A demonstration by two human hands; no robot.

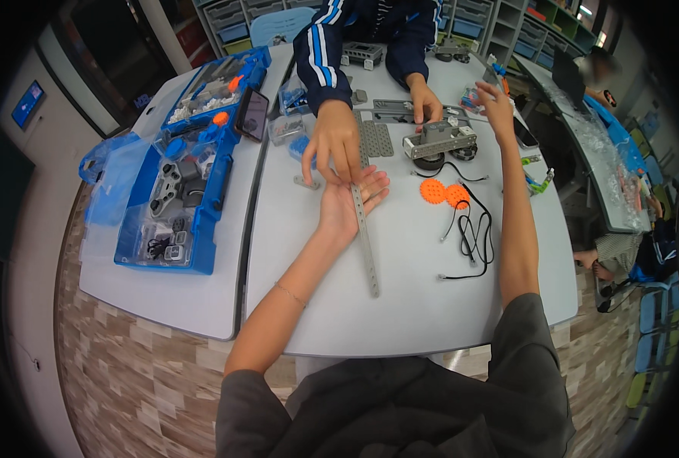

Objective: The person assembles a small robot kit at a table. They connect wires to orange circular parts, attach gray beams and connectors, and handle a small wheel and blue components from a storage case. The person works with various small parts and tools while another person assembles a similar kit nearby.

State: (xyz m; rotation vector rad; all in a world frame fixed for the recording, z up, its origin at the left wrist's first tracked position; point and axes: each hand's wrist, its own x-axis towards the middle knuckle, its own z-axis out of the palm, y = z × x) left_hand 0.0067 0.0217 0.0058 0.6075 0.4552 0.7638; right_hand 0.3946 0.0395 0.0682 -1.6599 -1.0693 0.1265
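My left hand (343, 210) is palm up over the table, its fingers stretched to the right. A long grey perforated beam (367, 244) lies across its palm and points down toward me. Another person's hand (333, 141) reaches over my palm, fingertips at the beam's far end. My right hand (496, 114) is stretched far forward on the right, fingers extended, near small colourful building pieces (473, 98); I see nothing held in it. Between my arms are two orange gears (433, 191), black cables (486, 237) and a grey wheeled vehicle (440, 141).
The other person's second hand (425, 101) is beside the vehicle. Grey perforated plates (375, 137) lie at the table's middle. A blue parts case (206, 229) with a game controller (167, 191) stands on the left table, a phone (252, 114) leaning on it. Another phone (525, 133) lies at right.
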